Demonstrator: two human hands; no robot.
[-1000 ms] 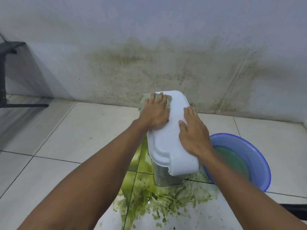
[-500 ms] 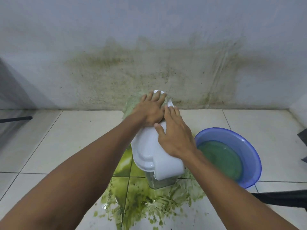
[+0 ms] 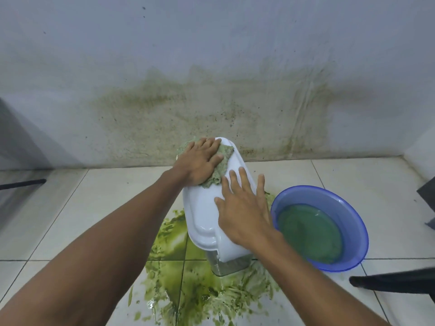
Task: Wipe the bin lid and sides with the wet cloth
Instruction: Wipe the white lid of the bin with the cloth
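Note:
A small bin with a white lid [image 3: 204, 212] and a clear body [image 3: 229, 267] stands on the tiled floor near the wall. My left hand [image 3: 199, 162] lies flat on a green-stained wet cloth [image 3: 222, 161], pressing it onto the far end of the lid. On the lid's right side rests my right hand [image 3: 244, 215], fingers spread, palm down, holding the bin steady. Most of the bin's body is hidden under the lid and my hands.
A blue basin [image 3: 334, 196] with greenish water sits just right of the bin. Green slime [image 3: 195, 295] is spread over the tiles around and in front of the bin. The wall [image 3: 211, 118] behind is stained green. A dark object [image 3: 395, 282] lies at the lower right.
My left hand with the cloth has slid from the lid's far left edge onto its top. My right hand has opened flat and shifted toward the lid's right side. The view shifted.

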